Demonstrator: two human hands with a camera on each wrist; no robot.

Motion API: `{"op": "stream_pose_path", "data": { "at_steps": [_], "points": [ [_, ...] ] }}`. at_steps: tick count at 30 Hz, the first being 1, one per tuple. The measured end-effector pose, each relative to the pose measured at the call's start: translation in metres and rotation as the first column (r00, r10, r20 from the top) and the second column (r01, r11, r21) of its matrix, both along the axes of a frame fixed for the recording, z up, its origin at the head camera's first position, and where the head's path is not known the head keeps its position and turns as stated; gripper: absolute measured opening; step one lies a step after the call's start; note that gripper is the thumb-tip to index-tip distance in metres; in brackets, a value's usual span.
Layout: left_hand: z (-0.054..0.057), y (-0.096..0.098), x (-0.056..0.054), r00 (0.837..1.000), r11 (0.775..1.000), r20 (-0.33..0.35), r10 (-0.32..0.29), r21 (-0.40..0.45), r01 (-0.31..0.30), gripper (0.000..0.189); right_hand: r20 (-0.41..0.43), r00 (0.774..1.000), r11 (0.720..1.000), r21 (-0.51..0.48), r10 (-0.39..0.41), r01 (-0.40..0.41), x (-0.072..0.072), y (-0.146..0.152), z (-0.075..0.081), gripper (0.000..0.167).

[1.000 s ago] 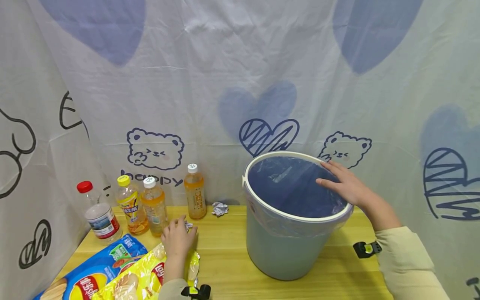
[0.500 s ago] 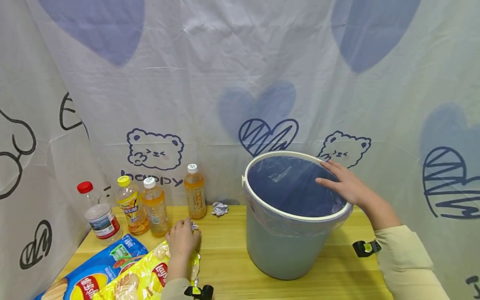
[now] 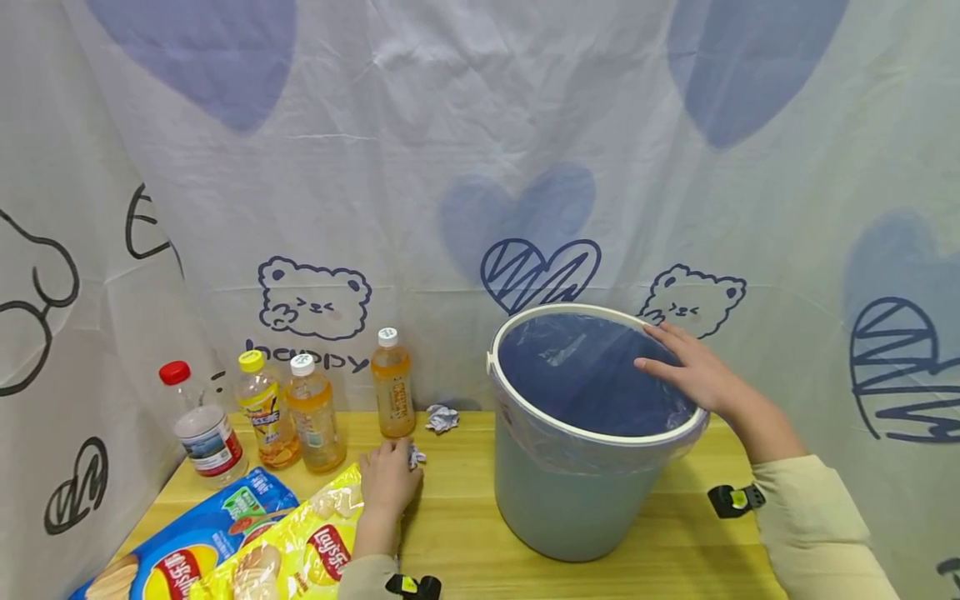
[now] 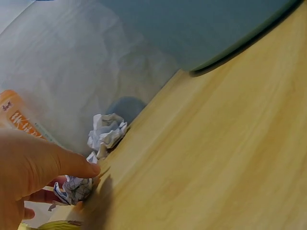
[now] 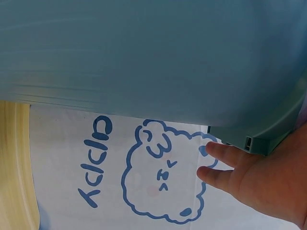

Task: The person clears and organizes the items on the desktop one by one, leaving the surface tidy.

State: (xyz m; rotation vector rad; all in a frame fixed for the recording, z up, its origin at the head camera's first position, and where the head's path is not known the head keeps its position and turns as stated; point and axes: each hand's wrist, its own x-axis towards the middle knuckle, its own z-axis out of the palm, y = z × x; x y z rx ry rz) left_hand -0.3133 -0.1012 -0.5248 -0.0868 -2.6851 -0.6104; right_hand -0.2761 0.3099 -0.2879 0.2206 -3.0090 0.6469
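My left hand pinches a crumpled paper ball between thumb and fingers, low over the table beside the yellow chip bag. In the head view only a small part of this ball shows past the fingers. A second crumpled paper ball lies against the back cloth, just beyond it. My right hand rests on the right rim of a grey-blue trash bin lined with a clear plastic bag. The thumb points over the bin's opening. Two fingers stretch straight down outside the wall in the right wrist view.
On the left stand several bottles: a red-capped one, a yellow-capped one and two white-capped ones, the nearer and the farther. Blue and yellow chip bags lie in front. A printed cloth hangs behind.
My left hand has moved right with the paper ball, past the chip bag's upper end. My right hand has stayed on the bin's rim.
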Motion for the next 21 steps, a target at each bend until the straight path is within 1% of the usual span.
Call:
{"op": "stream_pose_path", "data": {
  "at_steps": [2,4,10,15,21],
  "points": [
    [0.000,0.003,0.001,1.000,1.000,-0.019,-0.010,-0.007,0.009,0.044,0.001,1.000,1.000,0.001,-0.001,0.001,0.000,0.000,0.000,0.080],
    [0.000,0.006,0.001,1.000,1.000,-0.022,-0.013,-0.009,0.013,0.042,0.001,1.000,1.000,0.003,-0.001,0.001,0.001,0.000,0.001,0.080],
    [-0.002,0.011,0.003,1.000,1.000,0.005,-0.010,0.006,0.010,0.041,0.000,1.000,1.000,0.006,0.003,-0.003,0.001,-0.001,0.001,0.080],
    [-0.003,0.013,0.002,1.000,1.000,0.022,-0.006,0.015,0.006,0.040,-0.004,1.000,1.000,0.004,0.007,-0.007,0.001,0.000,0.001,0.079],
    [-0.001,0.014,0.003,1.000,1.000,0.024,-0.006,0.021,0.005,0.039,0.002,1.000,1.000,0.012,-0.002,0.002,0.000,0.001,0.001,0.079]
  ]
}}
